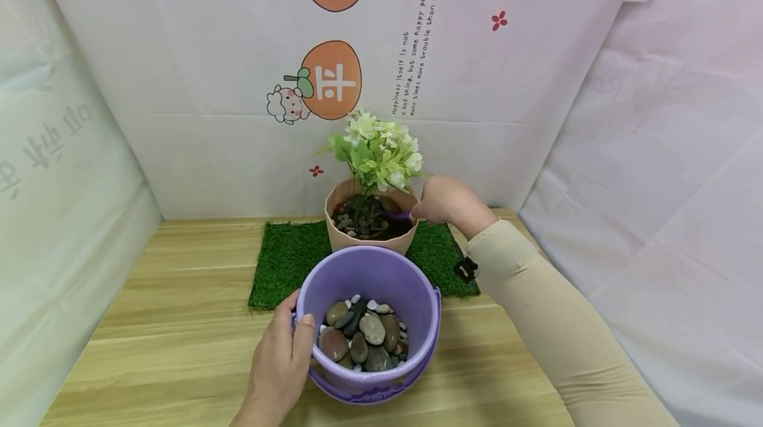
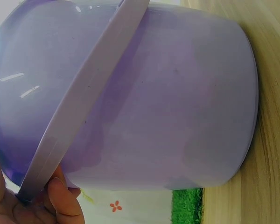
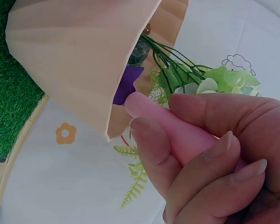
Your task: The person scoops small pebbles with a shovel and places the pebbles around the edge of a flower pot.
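My left hand (image 1: 277,357) grips the left rim of a purple bucket (image 1: 369,271), thumb over the edge and fingers outside by the handle's end. Several smooth stones (image 1: 372,329), large dark and small white, lie inside. Behind the bucket stands a beige flowerpot (image 1: 363,241) with dark soil and pebbles. White and green artificial flowers (image 1: 387,152) rise from it. At the pot's right rim, my right hand (image 1: 452,203) holds a small trowel (image 3: 177,128) by its pink handle, fingers curled round it. The trowel's purple blade (image 3: 127,85) is inside the pot, its tip hidden.
The flowerpot stands on a green turf mat (image 1: 286,261) on a wooden table (image 1: 179,328). White printed cloth (image 1: 477,83) hangs close behind the pot and along both sides. The bucket's handle (image 2: 79,102) hangs down at its near side.
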{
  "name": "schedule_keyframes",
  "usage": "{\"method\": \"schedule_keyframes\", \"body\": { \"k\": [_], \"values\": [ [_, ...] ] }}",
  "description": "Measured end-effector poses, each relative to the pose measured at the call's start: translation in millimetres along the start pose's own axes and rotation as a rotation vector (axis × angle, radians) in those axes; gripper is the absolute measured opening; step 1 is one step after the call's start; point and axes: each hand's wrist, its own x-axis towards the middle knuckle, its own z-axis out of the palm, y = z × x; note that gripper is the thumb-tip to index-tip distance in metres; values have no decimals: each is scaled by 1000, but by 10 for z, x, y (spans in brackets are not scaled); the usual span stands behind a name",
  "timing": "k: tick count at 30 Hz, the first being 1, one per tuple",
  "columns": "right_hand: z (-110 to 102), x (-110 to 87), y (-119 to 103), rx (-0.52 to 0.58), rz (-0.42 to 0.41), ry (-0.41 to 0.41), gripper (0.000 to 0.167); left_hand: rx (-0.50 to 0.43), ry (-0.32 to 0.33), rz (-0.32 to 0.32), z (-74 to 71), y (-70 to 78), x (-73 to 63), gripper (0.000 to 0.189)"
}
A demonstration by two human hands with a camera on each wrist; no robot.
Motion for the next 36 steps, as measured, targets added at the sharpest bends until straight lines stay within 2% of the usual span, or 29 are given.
{"method": "schedule_keyframes", "body": {
  "k": [8, 24, 30, 36],
  "values": [
    [6, -12, -15, -8, -3, 2, 43, 0, 0, 0, 1, 4, 2, 46],
    [2, -168, 87, 36, -75, 57, 35, -1, -5, 1, 2, -1, 1, 47],
    [37, -250, 136, 46, -93, 94, 45, 5, -5, -8, -2, -4, -5, 47],
    [109, -368, 218, 103, -134, 178, 57, 5, -1, 6, 0, -11, 1, 47]
  ]
}}
